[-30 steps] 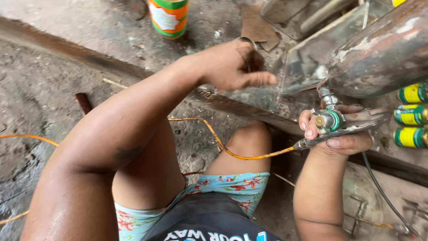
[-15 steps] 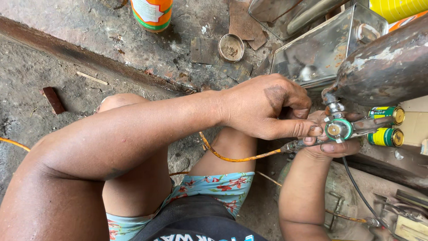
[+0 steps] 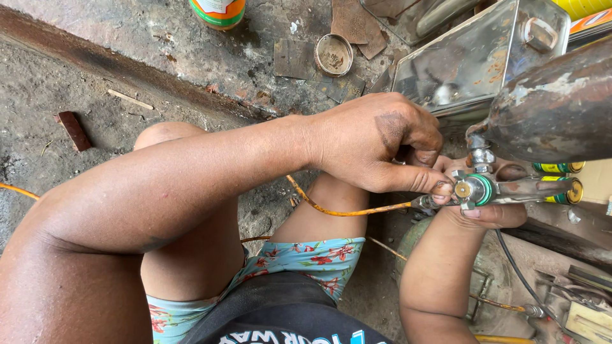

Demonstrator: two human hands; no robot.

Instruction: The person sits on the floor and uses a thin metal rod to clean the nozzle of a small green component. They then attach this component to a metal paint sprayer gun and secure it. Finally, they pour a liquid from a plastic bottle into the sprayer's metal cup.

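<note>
Left hand (image 3: 382, 143) pinches the spray gun (image 3: 475, 189) knob; right hand (image 3: 478, 207) grips it underneath.

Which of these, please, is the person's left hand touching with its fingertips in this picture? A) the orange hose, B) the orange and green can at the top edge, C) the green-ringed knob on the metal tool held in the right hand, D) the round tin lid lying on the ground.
C: the left hand pinches the green-ringed knob, while the right hand supports the tool from beneath.
</note>
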